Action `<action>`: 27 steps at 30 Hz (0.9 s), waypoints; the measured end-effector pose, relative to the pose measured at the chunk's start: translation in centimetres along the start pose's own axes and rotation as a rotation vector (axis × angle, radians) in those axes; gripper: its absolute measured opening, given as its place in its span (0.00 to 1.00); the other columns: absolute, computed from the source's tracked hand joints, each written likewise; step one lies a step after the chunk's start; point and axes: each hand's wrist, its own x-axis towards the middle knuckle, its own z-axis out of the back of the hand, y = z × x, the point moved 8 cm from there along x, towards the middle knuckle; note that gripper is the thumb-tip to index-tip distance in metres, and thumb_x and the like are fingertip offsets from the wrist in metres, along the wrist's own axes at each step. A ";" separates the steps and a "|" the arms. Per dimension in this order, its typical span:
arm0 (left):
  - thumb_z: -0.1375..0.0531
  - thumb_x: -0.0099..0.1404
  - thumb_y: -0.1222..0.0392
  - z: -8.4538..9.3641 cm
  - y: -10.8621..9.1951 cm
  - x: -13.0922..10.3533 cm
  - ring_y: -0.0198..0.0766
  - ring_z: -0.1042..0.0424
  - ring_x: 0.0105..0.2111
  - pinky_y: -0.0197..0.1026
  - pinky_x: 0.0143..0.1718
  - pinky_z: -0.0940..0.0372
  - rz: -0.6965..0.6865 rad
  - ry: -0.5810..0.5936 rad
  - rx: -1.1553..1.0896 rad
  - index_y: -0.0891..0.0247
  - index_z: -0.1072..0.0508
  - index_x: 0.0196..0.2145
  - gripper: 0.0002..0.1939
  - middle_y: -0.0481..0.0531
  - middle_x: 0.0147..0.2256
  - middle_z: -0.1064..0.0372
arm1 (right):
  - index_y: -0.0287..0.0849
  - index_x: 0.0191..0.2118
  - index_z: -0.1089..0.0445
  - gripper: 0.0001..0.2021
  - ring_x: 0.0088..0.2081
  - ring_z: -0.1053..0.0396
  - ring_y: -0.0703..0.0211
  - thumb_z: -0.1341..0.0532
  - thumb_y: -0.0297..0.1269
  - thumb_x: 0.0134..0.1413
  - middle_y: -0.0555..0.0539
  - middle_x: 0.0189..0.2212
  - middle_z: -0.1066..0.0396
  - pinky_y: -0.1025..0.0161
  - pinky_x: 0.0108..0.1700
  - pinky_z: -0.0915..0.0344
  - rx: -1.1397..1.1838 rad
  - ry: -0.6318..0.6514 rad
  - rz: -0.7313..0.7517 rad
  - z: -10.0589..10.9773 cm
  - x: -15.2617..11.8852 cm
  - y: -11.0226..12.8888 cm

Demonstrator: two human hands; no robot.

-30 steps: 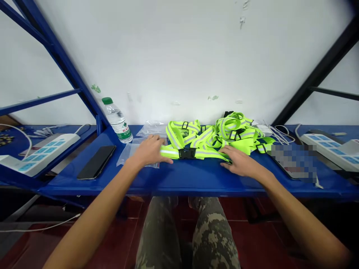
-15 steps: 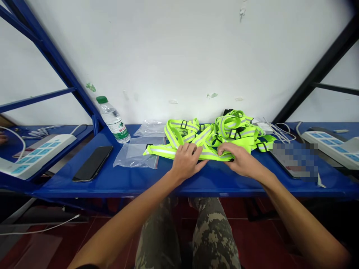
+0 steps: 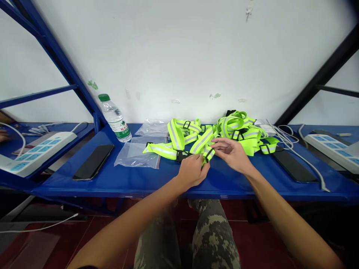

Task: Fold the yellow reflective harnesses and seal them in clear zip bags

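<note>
Bright yellow-green strap (image 3: 163, 150): woven webbing, smooth silver-grey stripe down its length, lying in flat bends and loops on the front middle of the blue worktop (image 3: 168, 184). A black plastic buckle (image 3: 181, 155) sits on its near run, just beside the left hand.

Left hand (image 3: 193, 170): fingers curled down and closed on the strap, its back turned up. Right hand (image 3: 231, 153): fingers loosely bent and partly spread, tips by a black slider (image 3: 209, 154); contact with the webbing cannot be made out.

Right of centre, against the wall: a tangled pile (image 3: 238, 129) of the same webbing, rounded coils over flat folds. Left: two clear, wrinkled plastic bags (image 3: 137, 155), then a clear ribbed bottle (image 3: 116, 121), green cap, upright. A dark, glossy phone (image 3: 93, 162) lies near the left edge; a second dark slab (image 3: 293, 164) lies at right, a thin white cable (image 3: 305, 160) beside it.

Hidden: the left fingertips and the webbing beneath them; where the strap ends and the pile begins is unclear. White power strips (image 3: 42, 153) are cut off at both sides, as is another person's blurred hand (image 3: 3, 135) at far left.
</note>
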 end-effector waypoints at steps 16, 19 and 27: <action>0.39 0.58 0.62 5.2 6.3 -2.1 0.41 0.31 0.44 0.43 0.44 0.34 0.436 -0.544 -0.399 0.63 0.40 0.55 0.27 0.58 0.46 0.34 | 0.41 0.52 0.34 0.15 0.53 0.31 0.48 0.43 0.39 0.62 0.40 0.51 0.29 0.49 0.55 0.33 -0.776 0.245 0.391 -6.9 -2.4 1.2; 0.43 0.61 0.67 5.8 5.3 -1.6 0.50 0.38 0.54 0.53 0.53 0.41 0.315 -0.449 -0.069 0.59 0.33 0.50 0.19 0.59 0.52 0.37 | 0.39 0.51 0.34 0.15 0.52 0.31 0.47 0.43 0.37 0.61 0.38 0.51 0.29 0.49 0.53 0.33 -0.862 0.303 0.417 -7.6 -2.0 1.9; 0.44 0.63 0.66 3.9 5.9 -1.4 0.48 0.36 0.47 0.51 0.48 0.40 0.262 -0.156 0.201 0.60 0.29 0.38 0.07 0.54 0.41 0.30 | 0.36 0.42 0.30 0.10 0.45 0.35 0.48 0.47 0.33 0.61 0.37 0.44 0.31 0.52 0.46 0.38 -1.154 0.484 0.661 -10.6 0.3 2.4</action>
